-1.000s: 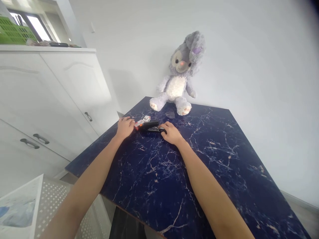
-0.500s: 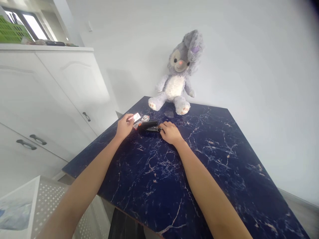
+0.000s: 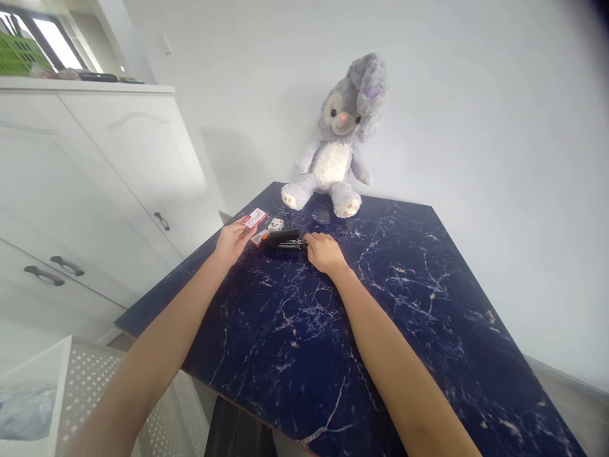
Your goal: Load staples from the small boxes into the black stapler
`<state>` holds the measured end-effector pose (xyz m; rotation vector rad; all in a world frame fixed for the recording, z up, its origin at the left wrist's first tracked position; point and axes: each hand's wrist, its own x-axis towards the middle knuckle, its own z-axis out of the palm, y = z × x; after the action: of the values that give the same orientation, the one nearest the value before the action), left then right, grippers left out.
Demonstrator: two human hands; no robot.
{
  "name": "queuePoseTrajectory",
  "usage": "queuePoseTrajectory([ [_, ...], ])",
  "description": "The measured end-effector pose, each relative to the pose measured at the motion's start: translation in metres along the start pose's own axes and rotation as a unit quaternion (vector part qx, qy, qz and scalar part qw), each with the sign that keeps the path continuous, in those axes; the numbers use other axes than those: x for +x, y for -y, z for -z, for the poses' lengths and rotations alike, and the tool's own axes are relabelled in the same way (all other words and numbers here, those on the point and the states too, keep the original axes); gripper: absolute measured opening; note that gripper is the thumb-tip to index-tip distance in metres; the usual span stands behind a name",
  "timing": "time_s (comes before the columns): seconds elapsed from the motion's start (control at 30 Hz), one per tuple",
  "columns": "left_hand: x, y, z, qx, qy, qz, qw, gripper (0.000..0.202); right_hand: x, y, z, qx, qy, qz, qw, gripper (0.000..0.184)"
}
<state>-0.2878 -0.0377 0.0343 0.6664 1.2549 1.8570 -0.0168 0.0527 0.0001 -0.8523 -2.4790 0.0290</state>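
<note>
My left hand point(image 3: 231, 242) pinches a small red-and-white box point(image 3: 255, 218), held tilted just above the table with its printed face up. A black stapler point(image 3: 284, 239) with an orange spot at its left end lies on the table between my hands. My right hand point(image 3: 325, 252) has its fingers curled over the stapler's right end; the fingertips are partly hidden. Another red-and-white box point(image 3: 259, 238) lies by the stapler's left end, partly covered by it. Just behind the stapler sits a small white box with dark print point(image 3: 275, 225).
A large grey plush toy point(image 3: 333, 162) sits at the back of the dark blue marbled table point(image 3: 304, 343), against the wall. White cabinets point(image 3: 118, 171) stand to the left. A white perforated bin point(image 3: 90, 381) is below the table's left front edge.
The box in my left hand has turned, so its red-and-white face shows more plainly. My right hand stays at the stapler's end. The view has shifted slightly.
</note>
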Motion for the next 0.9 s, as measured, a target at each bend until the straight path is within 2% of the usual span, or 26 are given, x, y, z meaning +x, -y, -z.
queuePoseTrajectory([
  [0.1,-0.004,-0.003,-0.004,-0.005,0.011,0.007,1.0,0.026,0.002,-0.006,-0.003,0.084,-0.032,-0.052,0.995,0.03],
  [0.2,-0.008,-0.006,-0.006,-0.011,0.035,0.008,0.999,0.024,0.005,-0.015,-0.005,0.203,-0.068,-0.109,0.971,0.025],
  [0.37,-0.009,-0.009,-0.003,-0.034,0.079,0.038,0.996,0.027,0.008,-0.022,-0.009,0.325,-0.081,-0.121,0.934,0.013],
  [0.5,-0.011,-0.007,-0.004,-0.011,0.119,0.034,0.992,0.029,0.008,-0.025,-0.01,0.394,-0.117,-0.156,0.898,0.023],
  [0.63,-0.016,-0.004,-0.006,0.049,0.205,0.049,0.976,0.031,0.009,-0.033,-0.009,0.466,-0.188,-0.215,0.837,0.034],
  [0.73,-0.018,0.001,-0.008,0.063,0.227,0.052,0.971,0.033,0.011,-0.039,-0.011,0.505,-0.218,-0.256,0.795,0.039],
  [0.9,-0.031,0.02,-0.024,0.133,0.258,0.062,0.955,0.031,0.005,-0.031,-0.014,0.526,-0.237,-0.284,0.766,0.05],
])
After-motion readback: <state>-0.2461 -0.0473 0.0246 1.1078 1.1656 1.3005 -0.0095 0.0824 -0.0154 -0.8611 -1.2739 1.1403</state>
